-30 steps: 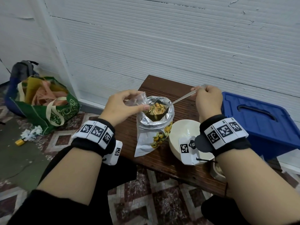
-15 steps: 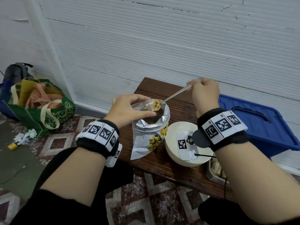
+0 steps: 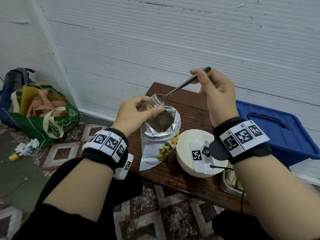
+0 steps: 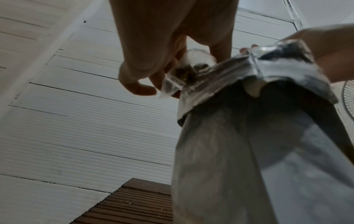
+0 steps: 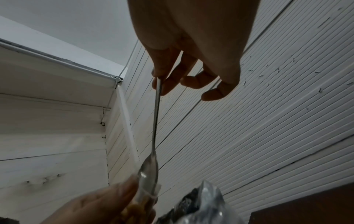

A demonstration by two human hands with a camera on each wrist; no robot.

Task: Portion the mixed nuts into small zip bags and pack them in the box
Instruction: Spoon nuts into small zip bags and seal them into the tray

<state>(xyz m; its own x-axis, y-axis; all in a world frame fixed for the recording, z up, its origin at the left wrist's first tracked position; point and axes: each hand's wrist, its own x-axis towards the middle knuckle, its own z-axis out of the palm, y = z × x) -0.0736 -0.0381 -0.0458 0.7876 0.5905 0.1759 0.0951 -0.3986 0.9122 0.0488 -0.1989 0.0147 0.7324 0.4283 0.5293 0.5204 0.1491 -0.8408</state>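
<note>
The left hand (image 3: 133,115) pinches a small clear zip bag (image 3: 154,106) just above the open foil nut pouch (image 3: 160,134) standing on the wooden table (image 3: 190,108). The right hand (image 3: 218,96) grips a spoon (image 3: 180,87) by its handle, bowl tipped into the bag's mouth. A blue box (image 3: 277,134) sits to the right, lid on.

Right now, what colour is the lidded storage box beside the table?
Blue, lid included: the storage box shows best in the head view.

Both forearms raised side by side; left hand (image 3: 134,113) pinching with thumb and fingers, right hand (image 3: 217,94) higher, fingertips gripping.
</note>
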